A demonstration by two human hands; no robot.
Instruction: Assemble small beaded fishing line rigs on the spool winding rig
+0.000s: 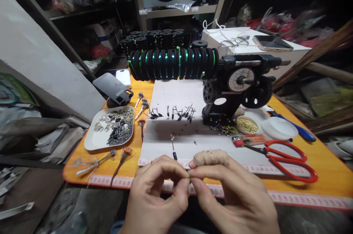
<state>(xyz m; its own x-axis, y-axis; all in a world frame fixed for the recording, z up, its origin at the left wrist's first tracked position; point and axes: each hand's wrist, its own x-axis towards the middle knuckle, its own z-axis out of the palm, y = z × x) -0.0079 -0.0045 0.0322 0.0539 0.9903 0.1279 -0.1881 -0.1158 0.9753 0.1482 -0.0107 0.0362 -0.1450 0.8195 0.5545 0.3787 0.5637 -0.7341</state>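
Observation:
My left hand (158,195) and my right hand (234,191) meet fingertip to fingertip above the table's front edge. Both pinch at one spot, and whatever lies between the fingertips is too small to name. Beige cloth tape (211,157) wraps a finger of my right hand. Just beyond the fingertips, a small black cylinder (174,156) with a thin, orange-tipped stem lies on the white board (160,144). Farther back on that board, several similar small black pieces (179,115) with thin stems form a loose row.
At left, a white tray (92,139) carries small grey, black and yellow parts near bundles of fine stems (125,153). Behind the board stands a geared winder (239,79) bearing black ribbed spools (173,64). Red-handled scissors (292,158) and a dish of gold bits (247,125) lie right.

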